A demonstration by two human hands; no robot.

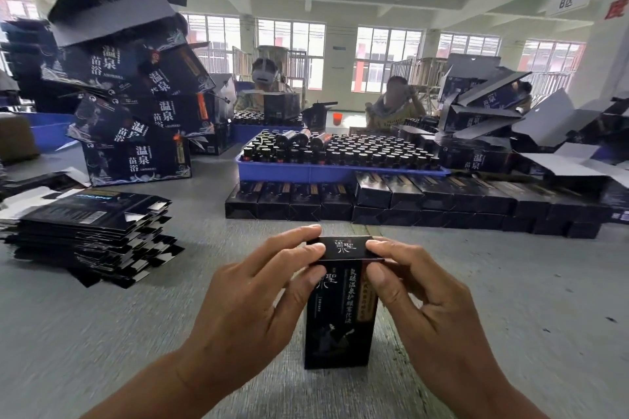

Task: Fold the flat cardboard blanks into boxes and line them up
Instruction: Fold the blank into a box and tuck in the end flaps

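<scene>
A small black printed box stands upright on the grey table in front of me. My left hand pinches the left edge of its top flap between thumb and fingers. My right hand pinches the right edge of the same flap, which lies nearly flat over the top. A stack of flat black blanks lies at the left. A row of folded black boxes lines up across the table beyond my hands.
A blue tray full of dark bottles sits on the row of boxes. Tall piles of larger black cartons lean at the left, and more open cartons crowd the right. Two people sit across the table.
</scene>
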